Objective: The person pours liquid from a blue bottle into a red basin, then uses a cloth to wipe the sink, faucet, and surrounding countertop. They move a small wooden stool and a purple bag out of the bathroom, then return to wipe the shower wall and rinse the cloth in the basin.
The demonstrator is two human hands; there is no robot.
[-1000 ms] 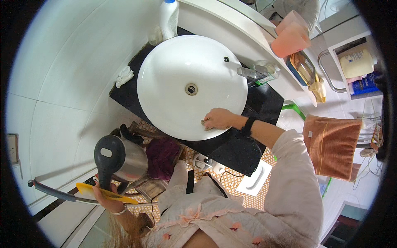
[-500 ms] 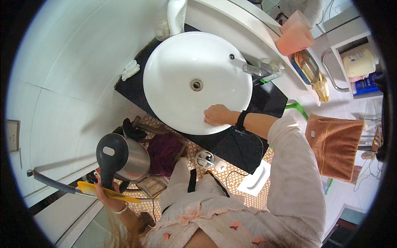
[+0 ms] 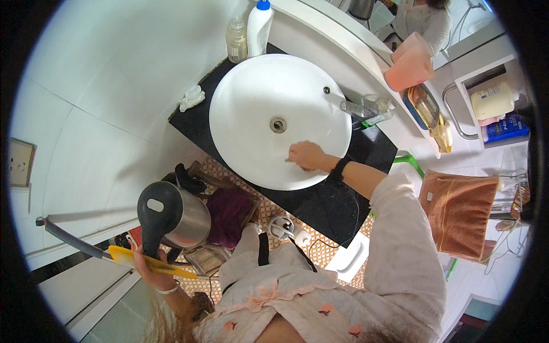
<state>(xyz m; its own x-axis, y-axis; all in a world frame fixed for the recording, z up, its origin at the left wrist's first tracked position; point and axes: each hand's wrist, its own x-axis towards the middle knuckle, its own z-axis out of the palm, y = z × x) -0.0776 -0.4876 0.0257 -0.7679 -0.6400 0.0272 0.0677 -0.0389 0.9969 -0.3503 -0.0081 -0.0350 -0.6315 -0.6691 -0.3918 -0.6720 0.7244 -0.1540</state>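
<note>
Left hand (image 3: 154,278) clasping a thin yellow panel (image 3: 166,268), seemingly to steady it, beside the steel kettle (image 3: 191,220); right hand (image 3: 309,156), fingers curled, whether gripping anything I cannot tell, inside the white washbasin (image 3: 246,150), set on a black countertop (image 3: 326,211).

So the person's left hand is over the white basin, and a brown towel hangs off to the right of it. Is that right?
Not quite: the head view shows the right hand over the white basin, not the left. The brown towel does hang off to the right of it.
</note>
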